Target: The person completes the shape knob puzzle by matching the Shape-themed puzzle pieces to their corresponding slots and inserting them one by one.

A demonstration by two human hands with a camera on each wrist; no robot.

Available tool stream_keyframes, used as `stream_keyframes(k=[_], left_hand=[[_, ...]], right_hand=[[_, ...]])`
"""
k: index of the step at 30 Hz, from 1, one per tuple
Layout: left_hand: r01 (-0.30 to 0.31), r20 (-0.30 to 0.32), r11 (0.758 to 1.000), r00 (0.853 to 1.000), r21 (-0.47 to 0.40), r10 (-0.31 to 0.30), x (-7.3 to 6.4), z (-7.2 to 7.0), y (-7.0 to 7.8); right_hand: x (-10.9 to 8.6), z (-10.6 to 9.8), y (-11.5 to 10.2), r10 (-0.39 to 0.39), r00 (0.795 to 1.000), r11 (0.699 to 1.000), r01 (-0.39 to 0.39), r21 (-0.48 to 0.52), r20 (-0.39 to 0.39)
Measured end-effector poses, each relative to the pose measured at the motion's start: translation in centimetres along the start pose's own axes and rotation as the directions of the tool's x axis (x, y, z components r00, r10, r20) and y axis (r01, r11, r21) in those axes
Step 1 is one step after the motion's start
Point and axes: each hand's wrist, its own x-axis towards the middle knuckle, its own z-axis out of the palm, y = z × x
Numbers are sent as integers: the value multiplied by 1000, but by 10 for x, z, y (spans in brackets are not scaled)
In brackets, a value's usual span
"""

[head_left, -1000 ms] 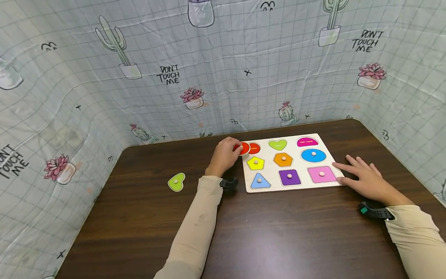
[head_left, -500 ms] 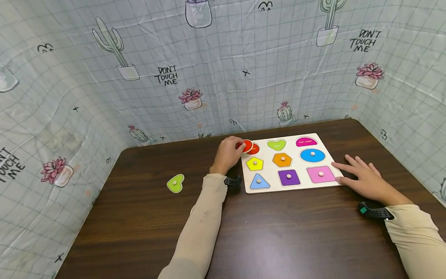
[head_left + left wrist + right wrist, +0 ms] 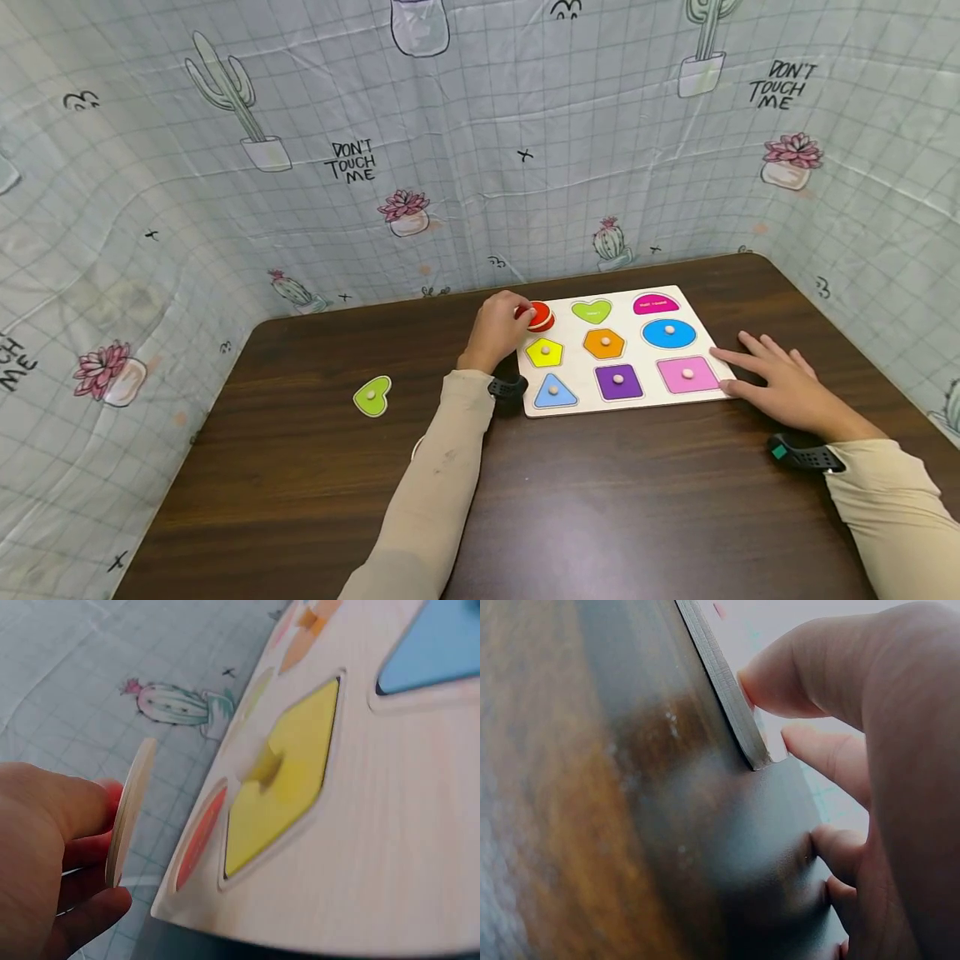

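My left hand (image 3: 495,333) pinches a round red puzzle piece (image 3: 540,312) over the top-left corner of the wooden peg puzzle board (image 3: 573,356). In the left wrist view this disc (image 3: 132,814) is tilted nearly edge-on, apart from the red round recess (image 3: 201,838). Its knob is hidden by the fingers. My right hand (image 3: 795,390) lies with fingers spread at the board's right edge; thumb and index finger touch the board. Seated in the board are a yellow pentagon (image 3: 544,352), an orange hexagon (image 3: 603,342), a blue oval (image 3: 669,333) and several other knobbed pieces.
A green heart piece (image 3: 372,396) lies on the dark wooden table (image 3: 300,475) to the left. Beside the left sleeve shows the pale edge of something mostly hidden (image 3: 417,447). The heart recess (image 3: 592,312) and half-round recess (image 3: 656,304) show printed words. Patterned cloth surrounds the table.
My left hand has carried the red disc rightward, from beside the board's corner to over the red round recess. A pale edge has come into sight beside the left sleeve. My right hand stays put.
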Motion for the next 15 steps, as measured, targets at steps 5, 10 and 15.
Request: stream_keyframes(k=[5, 10, 15], left_hand=[[-1, 27, 1000, 1000, 20, 0, 3, 3, 6], [6, 65, 1000, 998, 30, -8, 7, 11, 10], [33, 75, 997, 996, 74, -38, 8, 13, 10]], right_hand=[[0, -1, -2, -6, 1000, 1000, 6, 10, 7], [-1, -2, -1, -4, 1000, 1000, 4, 12, 8], [-1, -2, 1, -2, 1000, 1000, 2, 11, 12]])
